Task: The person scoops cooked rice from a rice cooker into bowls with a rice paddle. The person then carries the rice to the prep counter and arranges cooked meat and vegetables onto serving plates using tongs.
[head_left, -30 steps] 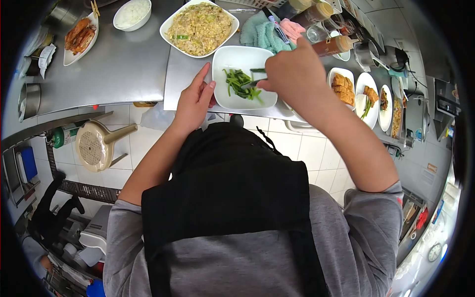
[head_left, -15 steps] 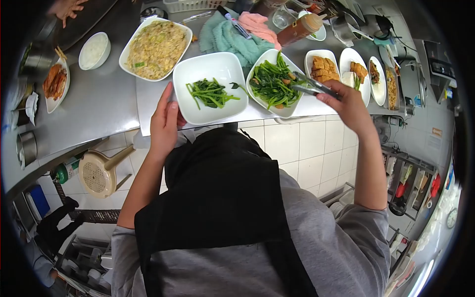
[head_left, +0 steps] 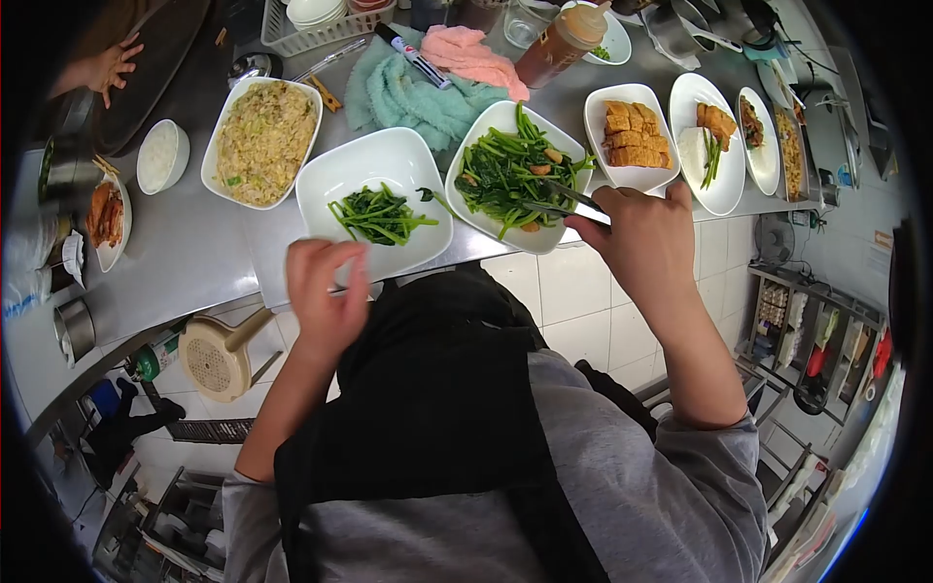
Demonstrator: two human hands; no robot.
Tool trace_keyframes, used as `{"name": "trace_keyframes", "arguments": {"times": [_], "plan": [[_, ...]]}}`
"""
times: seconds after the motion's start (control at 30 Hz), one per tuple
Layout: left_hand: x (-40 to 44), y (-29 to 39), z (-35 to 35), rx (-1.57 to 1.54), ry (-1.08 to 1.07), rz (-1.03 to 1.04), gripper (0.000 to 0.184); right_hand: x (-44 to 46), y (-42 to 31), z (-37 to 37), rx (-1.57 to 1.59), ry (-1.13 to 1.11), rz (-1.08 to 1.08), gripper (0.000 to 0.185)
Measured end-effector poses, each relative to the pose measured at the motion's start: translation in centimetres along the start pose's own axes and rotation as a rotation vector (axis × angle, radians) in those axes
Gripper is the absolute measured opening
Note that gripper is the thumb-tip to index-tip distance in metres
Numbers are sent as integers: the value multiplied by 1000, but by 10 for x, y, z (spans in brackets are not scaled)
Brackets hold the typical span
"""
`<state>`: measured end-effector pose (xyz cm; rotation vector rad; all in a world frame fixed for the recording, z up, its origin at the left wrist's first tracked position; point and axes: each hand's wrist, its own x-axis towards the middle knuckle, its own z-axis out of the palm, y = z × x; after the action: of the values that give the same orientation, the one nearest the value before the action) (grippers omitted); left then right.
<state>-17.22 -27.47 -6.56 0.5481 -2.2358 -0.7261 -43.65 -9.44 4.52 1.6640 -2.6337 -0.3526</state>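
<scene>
My right hand (head_left: 646, 233) is closed around dark tongs (head_left: 575, 197), whose tips are in the greens (head_left: 505, 175) on a fuller white plate (head_left: 556, 239). To the left of that plate stands a square white dish (head_left: 326, 180) with a smaller heap of greens (head_left: 381, 214). At its lower left edge is my left hand (head_left: 328, 291), slightly blurred, fingers curled but apart and nothing visible between them. A single leafy stem (head_left: 437, 199) lies over the dish's right rim.
Fried rice (head_left: 262, 141), white rice (head_left: 160, 157) and a teal cloth (head_left: 418, 97) are on the steel counter (head_left: 185, 253). Plates of fried pieces (head_left: 636, 134) stand right. A sauce bottle (head_left: 562, 49) stands behind. Another person's hand (head_left: 115, 70) shows upper left.
My left hand has come off the dish's left side to its lower edge. My right hand has moved from above the square dish to the fuller plate, tongs in the greens. The view has shifted.
</scene>
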Motion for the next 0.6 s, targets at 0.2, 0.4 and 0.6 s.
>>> {"name": "trace_keyframes", "arguments": {"times": [0.2,0.4,0.6], "plan": [[69,41,42,115,-415,155,22,7,-1,11,78,35,-47,33],[55,20,43,182,-443,127,18,-14,3,7,169,-11,-114,31],[55,17,48,214,-430,47,18,-4,22,1,155,-45,31,31]]}}
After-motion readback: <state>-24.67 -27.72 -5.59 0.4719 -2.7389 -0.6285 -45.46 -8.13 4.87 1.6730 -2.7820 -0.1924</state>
